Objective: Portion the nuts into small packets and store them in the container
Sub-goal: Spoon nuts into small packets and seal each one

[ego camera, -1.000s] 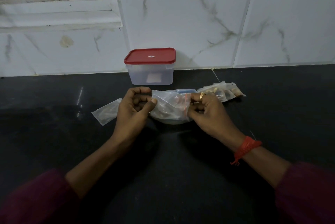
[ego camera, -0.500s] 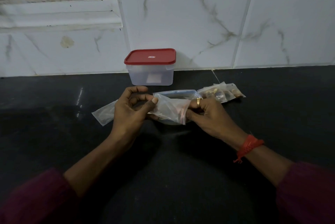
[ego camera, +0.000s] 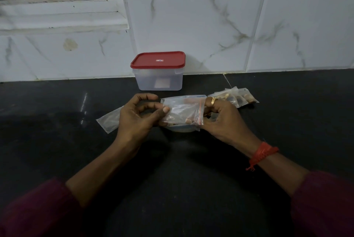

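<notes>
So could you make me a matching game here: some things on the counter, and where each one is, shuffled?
1. red-lidded container
2. packet with red zip strip
3. pile of filled packets
4. empty clear bag

a. pinched between left hand and right hand
b. on the counter beyond the right hand
c. by the tiled wall, lid on
d. flat on the counter, partly hidden by the left hand

Pairs: 1-c, 2-a, 3-b, 4-d
</notes>
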Demonstrator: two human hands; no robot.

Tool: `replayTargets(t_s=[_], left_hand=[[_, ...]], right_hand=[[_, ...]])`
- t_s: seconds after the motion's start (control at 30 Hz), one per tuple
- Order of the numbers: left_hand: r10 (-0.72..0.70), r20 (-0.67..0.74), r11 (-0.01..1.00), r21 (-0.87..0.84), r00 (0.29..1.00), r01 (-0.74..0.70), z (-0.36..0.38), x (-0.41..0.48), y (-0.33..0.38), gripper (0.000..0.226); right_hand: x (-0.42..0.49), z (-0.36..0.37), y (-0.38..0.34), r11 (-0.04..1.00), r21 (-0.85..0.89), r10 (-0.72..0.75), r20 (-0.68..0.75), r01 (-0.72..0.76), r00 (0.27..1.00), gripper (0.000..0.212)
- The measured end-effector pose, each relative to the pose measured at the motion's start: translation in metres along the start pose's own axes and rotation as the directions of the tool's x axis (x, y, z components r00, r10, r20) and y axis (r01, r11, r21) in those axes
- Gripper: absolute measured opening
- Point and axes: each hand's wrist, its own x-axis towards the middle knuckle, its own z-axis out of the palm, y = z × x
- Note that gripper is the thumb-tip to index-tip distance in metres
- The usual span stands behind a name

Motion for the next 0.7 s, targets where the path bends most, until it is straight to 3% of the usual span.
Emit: replayTargets(t_s=[0.13, 0.23, 0.33, 0.4, 0.47, 0.57, 0.7], left_hand=[[0.208, -0.024, 0.936, 0.295, 0.978, -0.192, -0.006, 0.004, -0.004, 0.035], [0.351, 0.212, 0.773, 0.485, 0.912, -0.41, -0.009, 0.003, -0.003, 0.057], [0.372, 0.467, 0.519, 0.612, 0.802, -0.597, -0.01, 0.004, -0.004, 0.088], [0.362, 0.539, 0.403, 0.646, 0.761, -0.649, -0.008, 0.003, -0.007, 0.095], [0.354, 0.566, 0.348, 0.659, 0.745, -0.667, -0.005, 0.001, -0.012, 0.092], [0.38, 0.57, 0.295, 0.672, 0.729, -0.679, -0.004, 0.0, -0.016, 0.081], [0.418, 0.552, 0.29, 0.672, 0.722, -0.682, -0.006, 0.0, -0.016, 0.074]], right_hand=[[0.0, 0.001, 0.001, 0.999, -0.045, 0.024, -0.026, -0.025, 0.999, 0.045], [0.001, 0.0, 0.002, 0.993, -0.101, -0.062, -0.03, 0.059, 0.998, 0.032], [0.002, 0.002, 0.007, 0.936, -0.314, -0.161, 0.027, 0.161, 0.987, 0.029], [0.0, 0.006, 0.006, 0.872, -0.441, -0.206, 0.065, 0.213, 0.976, 0.03], [-0.004, 0.009, 0.001, 0.826, -0.482, -0.276, 0.106, 0.292, 0.955, 0.028], [-0.006, 0.014, -0.005, 0.812, -0.447, -0.351, 0.142, 0.376, 0.926, 0.023], [-0.004, 0.014, -0.01, 0.875, -0.291, -0.363, 0.131, 0.386, 0.923, 0.013]])
